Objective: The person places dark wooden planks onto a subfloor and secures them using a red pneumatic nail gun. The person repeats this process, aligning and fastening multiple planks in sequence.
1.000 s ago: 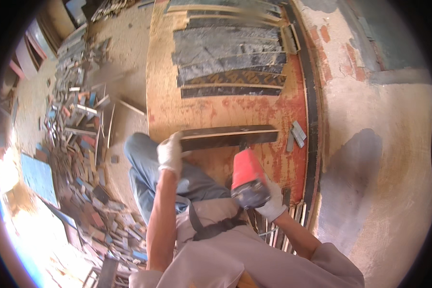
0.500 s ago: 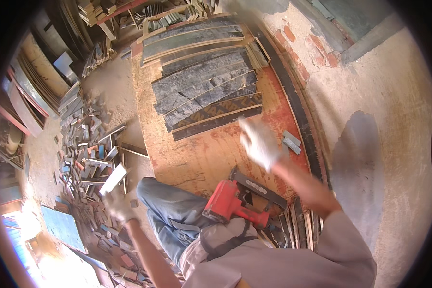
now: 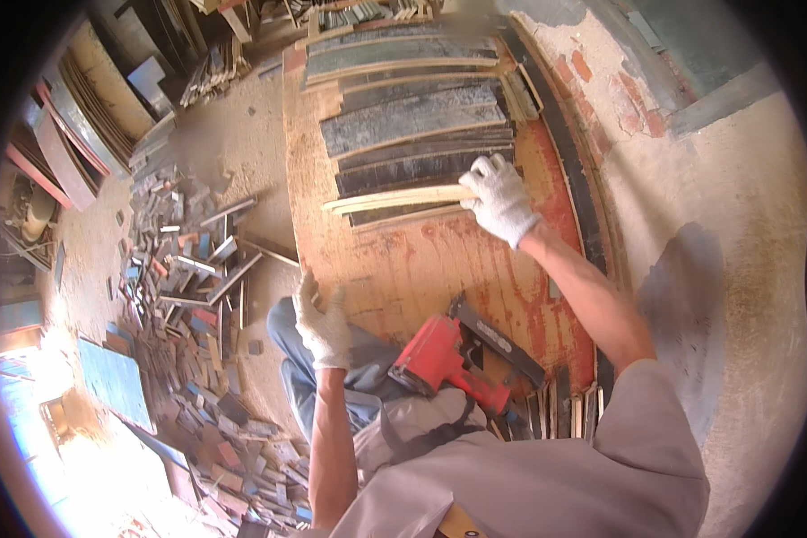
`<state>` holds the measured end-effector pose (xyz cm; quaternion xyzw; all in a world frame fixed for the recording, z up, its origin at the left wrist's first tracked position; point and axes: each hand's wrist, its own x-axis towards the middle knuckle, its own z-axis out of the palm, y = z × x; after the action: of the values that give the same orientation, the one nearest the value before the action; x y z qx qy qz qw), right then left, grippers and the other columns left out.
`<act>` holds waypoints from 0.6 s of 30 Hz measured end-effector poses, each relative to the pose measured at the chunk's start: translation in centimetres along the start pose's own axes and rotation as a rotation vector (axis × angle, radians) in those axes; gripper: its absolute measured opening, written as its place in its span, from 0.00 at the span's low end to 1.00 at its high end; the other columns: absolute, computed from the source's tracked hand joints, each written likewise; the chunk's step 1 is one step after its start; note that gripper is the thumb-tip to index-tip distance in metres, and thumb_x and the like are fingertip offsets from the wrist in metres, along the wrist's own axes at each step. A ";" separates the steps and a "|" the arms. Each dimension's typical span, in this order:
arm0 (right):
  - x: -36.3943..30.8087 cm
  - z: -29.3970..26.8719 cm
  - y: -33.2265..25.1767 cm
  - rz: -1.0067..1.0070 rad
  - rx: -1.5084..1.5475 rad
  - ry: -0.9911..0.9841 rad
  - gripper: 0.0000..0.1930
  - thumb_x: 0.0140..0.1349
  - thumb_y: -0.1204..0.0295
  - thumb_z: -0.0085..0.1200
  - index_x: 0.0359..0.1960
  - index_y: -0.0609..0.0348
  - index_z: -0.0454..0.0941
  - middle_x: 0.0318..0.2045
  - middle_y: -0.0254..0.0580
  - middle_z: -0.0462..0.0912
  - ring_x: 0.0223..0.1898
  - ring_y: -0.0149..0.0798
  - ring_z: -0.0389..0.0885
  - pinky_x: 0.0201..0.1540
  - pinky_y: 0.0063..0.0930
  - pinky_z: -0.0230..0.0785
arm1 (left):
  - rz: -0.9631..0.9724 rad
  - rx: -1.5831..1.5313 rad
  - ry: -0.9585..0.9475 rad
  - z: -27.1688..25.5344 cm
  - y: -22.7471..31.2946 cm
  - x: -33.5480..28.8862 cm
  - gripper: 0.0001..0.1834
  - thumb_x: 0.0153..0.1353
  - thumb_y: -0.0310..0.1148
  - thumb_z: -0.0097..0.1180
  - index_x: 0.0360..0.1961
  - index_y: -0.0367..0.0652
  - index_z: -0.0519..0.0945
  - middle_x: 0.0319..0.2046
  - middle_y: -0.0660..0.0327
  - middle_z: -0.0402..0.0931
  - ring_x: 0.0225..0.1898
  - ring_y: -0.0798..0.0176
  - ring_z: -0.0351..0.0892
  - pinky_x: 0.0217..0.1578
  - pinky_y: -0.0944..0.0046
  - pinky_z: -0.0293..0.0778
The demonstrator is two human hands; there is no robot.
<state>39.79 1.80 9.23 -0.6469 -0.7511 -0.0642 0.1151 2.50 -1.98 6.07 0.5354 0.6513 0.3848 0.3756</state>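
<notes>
The red-stained board (image 3: 421, 260) bears dark slats (image 3: 417, 117); above it the right hand (image 3: 500, 201) pinches a strip (image 3: 394, 197); left hand (image 3: 324, 327), fingers spread, by the board's left edge; nailer (image 3: 432, 355) at its near end; scraps (image 3: 202, 377) left, wall (image 3: 753, 233) right.

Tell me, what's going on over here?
A person in white gloves is handling wooden strips. The right hand grips the end of some pale-edged strips beside rows of dark boards on a worktop. The left hand is open, holding nothing. A red nail gun lies by the lap.
</notes>
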 end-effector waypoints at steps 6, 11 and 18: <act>-10.0 3.8 -5.6 -0.005 0.278 -0.058 0.16 0.50 0.72 0.70 0.43 0.49 0.83 0.41 0.37 0.75 0.48 0.49 0.75 0.52 0.47 0.70 | -0.047 0.076 0.015 1.5 -3.7 0.3 0.22 0.66 0.31 0.66 0.60 0.37 0.83 0.55 0.51 0.84 0.53 0.55 0.85 0.56 0.57 0.78; -14.2 4.4 -6.4 0.314 0.203 0.070 0.29 0.56 0.70 0.70 0.62 0.51 0.76 0.55 0.44 0.78 0.57 0.54 0.74 0.60 0.50 0.68 | -0.179 0.231 0.004 2.6 -4.3 1.1 0.16 0.59 0.32 0.70 0.47 0.36 0.90 0.43 0.49 0.89 0.44 0.58 0.87 0.50 0.60 0.79; -16.9 3.2 -4.1 1.129 0.859 -0.124 0.30 0.56 0.68 0.75 0.60 0.59 0.78 0.48 0.45 0.83 0.50 0.45 0.82 0.55 0.40 0.75 | -0.280 0.148 0.026 2.3 -4.3 1.5 0.16 0.54 0.32 0.76 0.42 0.33 0.91 0.36 0.51 0.90 0.38 0.59 0.88 0.46 0.61 0.81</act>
<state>37.78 -14.21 1.99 -0.8370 -0.2652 0.3439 0.3328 2.57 -0.89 1.09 0.4607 0.7510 0.2866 0.3764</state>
